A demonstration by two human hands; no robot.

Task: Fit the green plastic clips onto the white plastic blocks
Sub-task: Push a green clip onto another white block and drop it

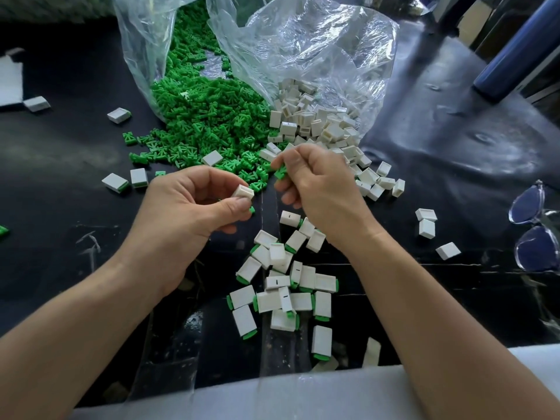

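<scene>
Clips [206, 116] spill from the left bag [142, 40], blocks [318, 122] from the right bag [318, 50] beside it; fitted pieces [288, 292] lie nearer, glasses [533, 231] far right.

Left hand [194, 204] and right hand [318, 189]: both were bare, each with a short, trimmed thumbnail [242, 204]. Behind each grip, the left forearm [75, 322] and right forearm [439, 313] were uncovered. Farther back lay a smooth, pale grey fabric [303, 398]; whether it was clothing could not be told.
</scene>
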